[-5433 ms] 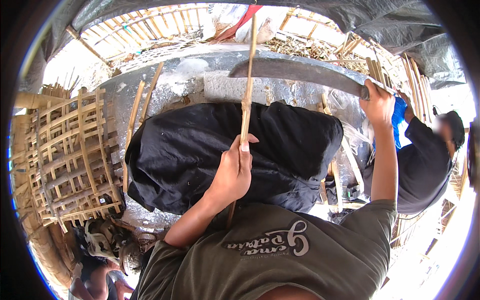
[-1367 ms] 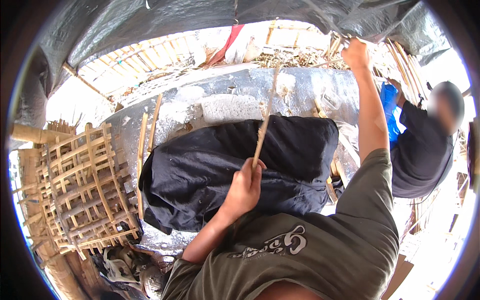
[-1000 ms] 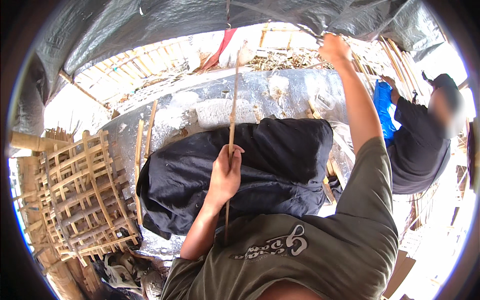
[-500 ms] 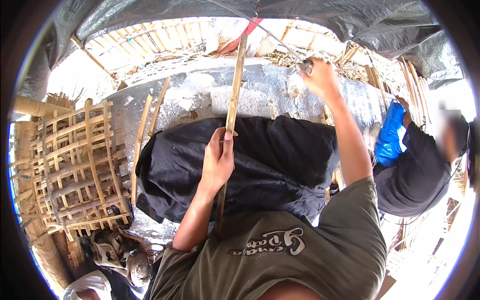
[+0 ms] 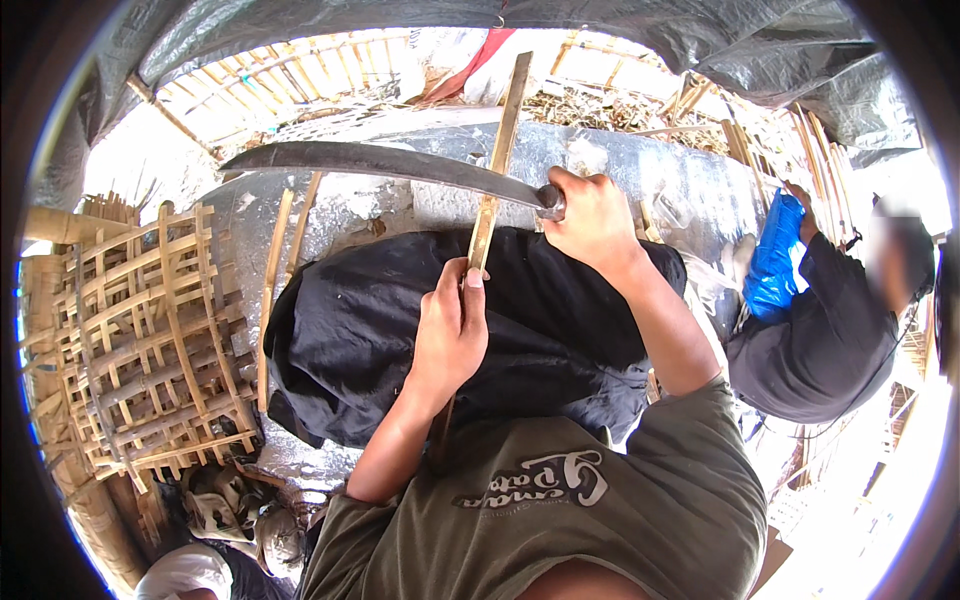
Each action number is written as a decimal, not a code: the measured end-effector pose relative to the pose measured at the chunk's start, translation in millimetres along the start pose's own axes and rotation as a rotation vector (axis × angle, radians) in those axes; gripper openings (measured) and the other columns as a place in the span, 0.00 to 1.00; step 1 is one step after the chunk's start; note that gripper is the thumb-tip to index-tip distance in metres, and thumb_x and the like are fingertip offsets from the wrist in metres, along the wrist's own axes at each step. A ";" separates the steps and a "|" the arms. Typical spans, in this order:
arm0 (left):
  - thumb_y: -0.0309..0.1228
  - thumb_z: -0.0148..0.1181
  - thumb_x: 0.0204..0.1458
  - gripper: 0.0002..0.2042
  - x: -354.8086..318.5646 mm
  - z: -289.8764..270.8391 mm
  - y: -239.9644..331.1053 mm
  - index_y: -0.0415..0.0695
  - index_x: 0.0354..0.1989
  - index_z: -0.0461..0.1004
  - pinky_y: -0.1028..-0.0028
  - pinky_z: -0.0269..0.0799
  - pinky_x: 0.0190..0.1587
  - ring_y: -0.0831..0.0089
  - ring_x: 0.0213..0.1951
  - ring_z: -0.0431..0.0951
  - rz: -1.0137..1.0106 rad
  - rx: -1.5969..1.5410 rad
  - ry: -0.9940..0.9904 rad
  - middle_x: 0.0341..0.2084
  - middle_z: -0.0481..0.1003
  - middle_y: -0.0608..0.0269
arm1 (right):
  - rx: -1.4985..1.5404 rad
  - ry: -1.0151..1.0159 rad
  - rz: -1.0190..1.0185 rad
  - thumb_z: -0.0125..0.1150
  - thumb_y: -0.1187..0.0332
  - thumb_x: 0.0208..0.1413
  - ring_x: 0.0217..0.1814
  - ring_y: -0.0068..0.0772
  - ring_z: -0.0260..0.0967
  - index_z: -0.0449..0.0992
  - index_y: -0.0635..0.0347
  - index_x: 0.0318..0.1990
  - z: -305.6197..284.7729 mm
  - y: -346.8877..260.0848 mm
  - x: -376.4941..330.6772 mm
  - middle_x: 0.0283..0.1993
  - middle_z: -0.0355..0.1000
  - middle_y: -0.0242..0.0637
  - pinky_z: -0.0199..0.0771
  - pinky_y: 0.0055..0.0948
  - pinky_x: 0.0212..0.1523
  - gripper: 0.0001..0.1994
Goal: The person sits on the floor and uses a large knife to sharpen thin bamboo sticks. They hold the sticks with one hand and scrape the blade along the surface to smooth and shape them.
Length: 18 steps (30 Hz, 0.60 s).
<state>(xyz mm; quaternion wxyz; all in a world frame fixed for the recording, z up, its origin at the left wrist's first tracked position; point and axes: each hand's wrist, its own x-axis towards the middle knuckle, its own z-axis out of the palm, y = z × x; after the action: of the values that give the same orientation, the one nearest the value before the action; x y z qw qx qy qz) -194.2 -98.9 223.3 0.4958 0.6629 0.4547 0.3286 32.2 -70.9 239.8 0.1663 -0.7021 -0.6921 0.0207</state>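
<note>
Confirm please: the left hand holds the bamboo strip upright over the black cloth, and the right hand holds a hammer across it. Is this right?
Not quite. The head view shows the right hand gripping a long curved blade, not a hammer. The rest stands: the left hand holds the bamboo strip upright over the black cloth, and the blade lies across it.

A crinkled blue plastic bag (image 5: 775, 258) sits at three o'clock, pressed against a crouching person's dark sleeve (image 5: 820, 300). No labels, signs or screens.
</note>
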 end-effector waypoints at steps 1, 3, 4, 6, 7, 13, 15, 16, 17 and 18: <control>0.33 0.44 0.68 0.12 -1.2 0.2 2.3 0.35 0.41 0.68 0.62 0.64 0.23 0.56 0.17 0.71 -0.005 0.021 -0.002 0.16 0.68 0.48 | -0.011 -0.019 0.005 0.63 0.68 0.40 0.32 0.57 0.78 0.74 0.57 0.34 -1.0 -1.1 1.1 0.25 0.75 0.51 0.81 0.49 0.37 0.11; 0.32 0.43 0.69 0.12 -5.2 3.3 3.2 0.35 0.41 0.67 0.60 0.64 0.23 0.52 0.18 0.73 0.024 0.023 -0.001 0.16 0.69 0.47 | -0.051 -0.035 0.015 0.64 0.67 0.39 0.32 0.57 0.78 0.74 0.57 0.35 -1.6 -4.3 0.2 0.25 0.75 0.52 0.81 0.48 0.37 0.12; 0.32 0.42 0.69 0.12 -7.3 4.3 3.2 0.35 0.41 0.66 0.59 0.65 0.23 0.50 0.18 0.74 0.039 0.024 0.000 0.16 0.69 0.46 | -0.071 -0.043 0.019 0.64 0.67 0.39 0.32 0.57 0.78 0.74 0.57 0.35 -1.8 -5.1 0.0 0.25 0.75 0.53 0.81 0.48 0.37 0.13; 0.32 0.42 0.68 0.11 -12.4 5.2 2.7 0.35 0.41 0.66 0.59 0.65 0.23 0.49 0.18 0.74 0.042 0.051 0.011 0.16 0.69 0.46 | -0.081 -0.034 0.013 0.65 0.66 0.38 0.33 0.57 0.78 0.75 0.57 0.35 0.7 -2.7 -0.1 0.26 0.75 0.53 0.81 0.48 0.37 0.14; 0.32 0.42 0.68 0.11 -14.0 5.5 2.2 0.35 0.41 0.66 0.59 0.65 0.22 0.48 0.18 0.74 0.043 0.065 0.015 0.15 0.69 0.45 | -0.085 -0.030 0.010 0.66 0.66 0.37 0.33 0.57 0.79 0.75 0.57 0.35 1.9 -1.4 0.1 0.26 0.75 0.53 0.81 0.48 0.38 0.14; 0.32 0.43 0.68 0.11 -14.5 4.0 1.8 0.36 0.38 0.68 0.66 0.61 0.23 0.64 0.15 0.66 0.047 0.065 0.049 0.15 0.66 0.54 | -0.182 -0.057 0.013 0.70 0.65 0.36 0.33 0.53 0.79 0.75 0.55 0.35 0.6 5.3 9.9 0.26 0.76 0.50 0.81 0.46 0.38 0.16; 0.30 0.44 0.68 0.10 -12.2 -0.2 5.4 0.35 0.39 0.66 0.62 0.63 0.21 0.54 0.16 0.71 0.067 0.071 0.029 0.15 0.67 0.49 | -0.171 -0.005 0.026 0.69 0.67 0.34 0.32 0.52 0.78 0.75 0.54 0.34 2.9 11.9 15.5 0.25 0.76 0.48 0.80 0.46 0.37 0.15; 0.30 0.44 0.67 0.10 -11.1 -1.6 6.9 0.35 0.40 0.66 0.59 0.63 0.21 0.49 0.17 0.74 0.076 0.074 0.018 0.15 0.68 0.46 | -0.165 0.019 0.033 0.68 0.68 0.34 0.32 0.52 0.78 0.75 0.53 0.33 3.1 14.7 17.6 0.25 0.76 0.47 0.80 0.46 0.36 0.14; 0.30 0.44 0.67 0.10 -10.4 -1.7 7.3 0.35 0.39 0.66 0.60 0.63 0.21 0.49 0.17 0.74 0.076 0.062 0.010 0.14 0.68 0.47 | -0.180 0.019 0.023 0.68 0.68 0.33 0.32 0.52 0.78 0.75 0.53 0.33 2.1 17.0 18.9 0.25 0.76 0.47 0.80 0.46 0.36 0.14; 0.30 0.44 0.67 0.10 -9.3 -2.3 7.7 0.35 0.39 0.66 0.60 0.63 0.21 0.50 0.17 0.74 0.077 0.053 0.007 0.14 0.68 0.47 | -0.192 0.023 0.009 0.68 0.68 0.33 0.32 0.52 0.78 0.75 0.52 0.33 1.5 18.4 21.1 0.25 0.76 0.46 0.80 0.46 0.36 0.14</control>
<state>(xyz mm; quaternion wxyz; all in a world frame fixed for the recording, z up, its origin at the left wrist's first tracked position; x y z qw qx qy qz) -197.6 -107.5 231.5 0.4637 0.6917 0.4389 0.3376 50.5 -49.6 237.8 0.1061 -0.7181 -0.6858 -0.0529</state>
